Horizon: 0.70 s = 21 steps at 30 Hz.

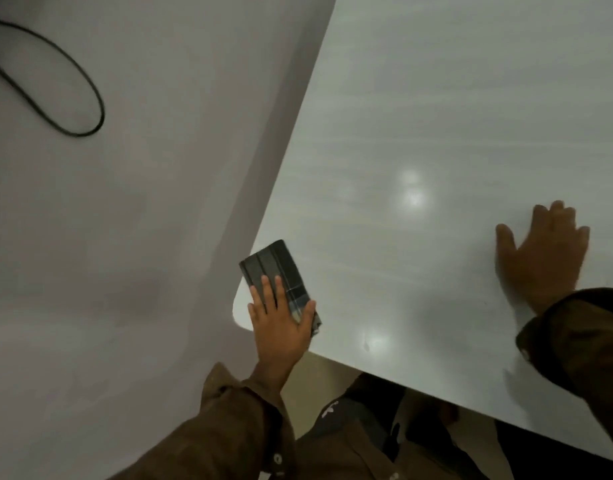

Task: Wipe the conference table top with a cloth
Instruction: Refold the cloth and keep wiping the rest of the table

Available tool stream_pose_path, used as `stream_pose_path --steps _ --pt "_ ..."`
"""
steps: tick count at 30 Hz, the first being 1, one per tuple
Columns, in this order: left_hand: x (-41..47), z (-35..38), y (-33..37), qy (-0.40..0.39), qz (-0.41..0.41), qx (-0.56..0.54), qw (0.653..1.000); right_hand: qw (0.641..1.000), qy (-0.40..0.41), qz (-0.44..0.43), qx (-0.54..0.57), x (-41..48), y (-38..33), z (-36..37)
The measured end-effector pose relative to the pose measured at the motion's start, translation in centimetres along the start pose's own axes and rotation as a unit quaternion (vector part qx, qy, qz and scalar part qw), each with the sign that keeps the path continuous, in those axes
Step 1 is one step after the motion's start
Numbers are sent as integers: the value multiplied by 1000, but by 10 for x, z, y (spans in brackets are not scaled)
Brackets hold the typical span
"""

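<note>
A folded dark checked cloth (275, 271) lies on the rounded near-left corner of the white conference table (436, 140). My left hand (281, 320) presses flat on the cloth with straight fingers, the thumb beside its right edge. My right hand (540, 254) rests flat on the table top further right, fingers spread, holding nothing. Both arms wear brown sleeves.
A black cable (55, 81) loops on the pale floor at the upper left. The table's left edge runs diagonally from the top middle down to the corner. My legs show under the table's near edge. Ceiling lights reflect on the table top.
</note>
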State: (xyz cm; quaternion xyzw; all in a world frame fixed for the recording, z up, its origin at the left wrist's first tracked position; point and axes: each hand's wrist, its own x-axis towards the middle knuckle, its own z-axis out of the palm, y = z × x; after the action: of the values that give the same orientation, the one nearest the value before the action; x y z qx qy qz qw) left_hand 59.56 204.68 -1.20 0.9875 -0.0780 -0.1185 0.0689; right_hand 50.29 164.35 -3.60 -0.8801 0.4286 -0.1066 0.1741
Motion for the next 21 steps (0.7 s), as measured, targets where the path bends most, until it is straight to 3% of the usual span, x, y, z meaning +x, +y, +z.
stream_pose_path --steps 3,8,13,17,21 --pt "66 -10 29 1 -14 11 1000 999 40 26 -5 -5 -6 11" --pt "228 -32 110 13 78 34 996 997 68 40 -14 -4 -15 10" --pt "349 -22 279 11 189 44 981 995 76 54 -31 3 -14 16" --pt "296 17 415 -46 371 68 925 994 82 49 -44 5 -12 17" --pt "223 33 441 -92 536 117 831 996 57 58 -44 5 -14 13"
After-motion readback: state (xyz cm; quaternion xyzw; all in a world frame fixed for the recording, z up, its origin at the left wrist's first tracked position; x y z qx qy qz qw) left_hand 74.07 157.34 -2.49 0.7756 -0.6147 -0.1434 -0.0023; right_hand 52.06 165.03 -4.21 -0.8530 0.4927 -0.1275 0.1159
